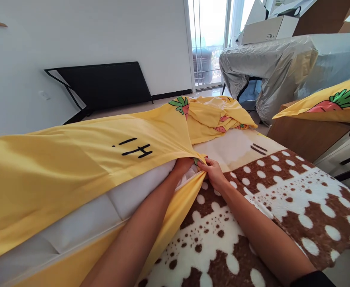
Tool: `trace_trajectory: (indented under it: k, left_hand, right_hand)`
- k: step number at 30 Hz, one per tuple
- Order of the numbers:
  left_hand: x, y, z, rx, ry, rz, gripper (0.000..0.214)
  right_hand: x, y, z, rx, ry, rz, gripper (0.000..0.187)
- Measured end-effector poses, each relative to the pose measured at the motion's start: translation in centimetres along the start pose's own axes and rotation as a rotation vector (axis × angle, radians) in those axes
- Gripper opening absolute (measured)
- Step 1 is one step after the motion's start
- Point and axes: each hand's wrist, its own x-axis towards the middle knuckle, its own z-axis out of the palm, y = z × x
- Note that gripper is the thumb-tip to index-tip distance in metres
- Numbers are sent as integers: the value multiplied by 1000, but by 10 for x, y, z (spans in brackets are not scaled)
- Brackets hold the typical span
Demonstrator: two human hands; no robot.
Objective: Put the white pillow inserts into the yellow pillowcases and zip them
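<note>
A yellow duvet cover (82, 159) with "Hi" lettering and a carrot print spreads across the left and middle. Its long side opening gapes, and a white quilt (112, 205) shows inside. My left hand (184, 164) reaches into the opening near its right end. Its fingers are hidden by the cloth. Just beside it, my right hand (213, 169) pinches the gathered edge of the cover from outside. Further back, the cover's far end lies bunched and folded.
Under the cover lies a brown and white dotted plush blanket (222, 235). At the right, a carrot-print pillow (336, 103) rests by a wooden board (306, 135). Plastic-wrapped furniture (267, 67) carries a white box (267, 30). A black panel (106, 83) leans against the wall.
</note>
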Motion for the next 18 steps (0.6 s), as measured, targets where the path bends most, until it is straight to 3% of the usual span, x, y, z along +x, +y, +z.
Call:
trace_trajectory:
  k: [6,11,15,18]
  left_hand:
    - [-3,10,2,121,-61,42,10]
    - [-16,34,-4,154,-67,89,12]
    - [-30,66,-26,159,-76,87,27]
    - [-42,92,-57,160,-106,53,34]
  right_hand:
    - [3,2,-4,60,-2,18,28]
    - [9,2,-6,151,0,11,21]
    - [10,2,-5,236,20,-31,17]
    - [10,4,-5,260,58,-55,14]
